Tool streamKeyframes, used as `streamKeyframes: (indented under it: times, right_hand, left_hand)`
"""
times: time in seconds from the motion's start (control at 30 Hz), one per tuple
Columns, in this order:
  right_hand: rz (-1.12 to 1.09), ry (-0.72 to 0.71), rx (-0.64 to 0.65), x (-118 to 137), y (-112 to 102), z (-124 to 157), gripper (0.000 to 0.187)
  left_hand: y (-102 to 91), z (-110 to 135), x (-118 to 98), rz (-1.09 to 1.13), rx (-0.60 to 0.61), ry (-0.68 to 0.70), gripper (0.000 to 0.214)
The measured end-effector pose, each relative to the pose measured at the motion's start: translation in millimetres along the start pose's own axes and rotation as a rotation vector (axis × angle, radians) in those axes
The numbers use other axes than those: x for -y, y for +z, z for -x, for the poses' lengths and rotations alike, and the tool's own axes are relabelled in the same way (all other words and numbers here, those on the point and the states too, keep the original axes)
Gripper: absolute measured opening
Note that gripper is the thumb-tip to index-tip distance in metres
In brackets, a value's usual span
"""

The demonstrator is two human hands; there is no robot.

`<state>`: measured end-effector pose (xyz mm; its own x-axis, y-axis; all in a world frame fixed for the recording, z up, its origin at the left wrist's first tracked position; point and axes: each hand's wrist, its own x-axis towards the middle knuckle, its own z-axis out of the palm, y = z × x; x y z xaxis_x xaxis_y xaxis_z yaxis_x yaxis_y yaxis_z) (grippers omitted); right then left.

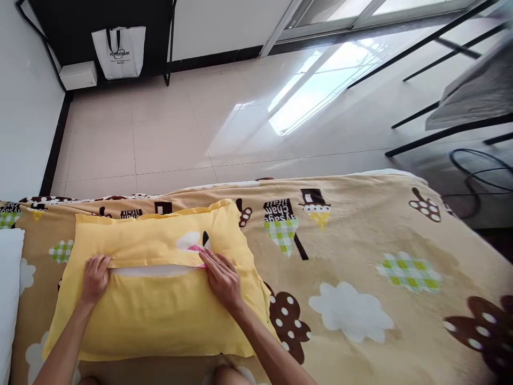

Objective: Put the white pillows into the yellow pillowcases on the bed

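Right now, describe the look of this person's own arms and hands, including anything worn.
The ungloved left hand and ungloved right hand show no visible rings. The sleeveless left forearm and right forearm show no watch, bracelet or markings.

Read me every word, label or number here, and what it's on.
"iFLYTEK SPARK": white tote bag; smaller print below is unreadable.
"cham": black patch on the blanket.
"aysage": same patch, lower down.
The patch's top line and other blanket lettering are too unclear.

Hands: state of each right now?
Left hand: fingers curled on the pillowcase, slit's left end; grip unclear.
Right hand: fingers extended on it, slit's right end; grip unclear.
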<state>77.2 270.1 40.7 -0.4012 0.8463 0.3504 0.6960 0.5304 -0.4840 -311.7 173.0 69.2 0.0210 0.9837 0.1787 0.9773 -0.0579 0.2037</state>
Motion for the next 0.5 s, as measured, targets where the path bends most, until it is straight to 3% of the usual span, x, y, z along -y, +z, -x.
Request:
streamKeyframes:
  times: [0.17, 0.27, 0.4, 0.5]
  right_hand:
    - [-0.086, -0.065, 0.006, -6, -37, 18, 0.038]
    - [-0.070, -0.062, -0.006, -1, -30, 27, 0.036]
    - [-0.111, -0.094, 0.055, -3, -3, 25, 0.036]
    - [-0.229, -0.054, 0.203, -19, -13, 16, 0.035]
  left_hand:
    - [-17.5, 16, 21, 0.089, -0.192, 0.049, 0.023]
    - [-23.7, 37, 12, 0.083, -0.261, 0.100, 0.016]
    - [-20.9, 45, -5, 0.069, 0.060, 0.101, 0.020]
    - [-36.6, 24, 6, 0.193, 0.317, 0.000, 0.025]
